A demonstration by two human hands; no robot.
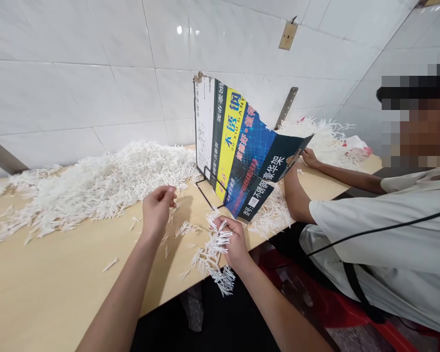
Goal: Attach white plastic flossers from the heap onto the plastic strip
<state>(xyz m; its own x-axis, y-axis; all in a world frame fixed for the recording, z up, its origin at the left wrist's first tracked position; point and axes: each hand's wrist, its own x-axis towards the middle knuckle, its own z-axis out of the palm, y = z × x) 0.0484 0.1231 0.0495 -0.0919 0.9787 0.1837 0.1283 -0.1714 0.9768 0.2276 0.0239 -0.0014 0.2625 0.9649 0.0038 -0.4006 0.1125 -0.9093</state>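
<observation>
The work in hand looks like making a bunch of thin white plastic sprigs point(220, 239). The right hand point(236, 243) reaches in and its grip pinches the bunch, which hangs partly past the front edge of the desk point(40, 288). The left hand point(157, 211) is up, thumb and fingers pressed together; I can't tell if they hold a sprig. The next move calls for a light pinch and a steady right hand.

Far tiles point(128, 98) look glossy, the cardboard point(247, 146) rough-edged, the white strips point(117, 181) plastic, the tabletop point(40, 283) smooth, the right-side shirt point(381, 230) cloth.
</observation>
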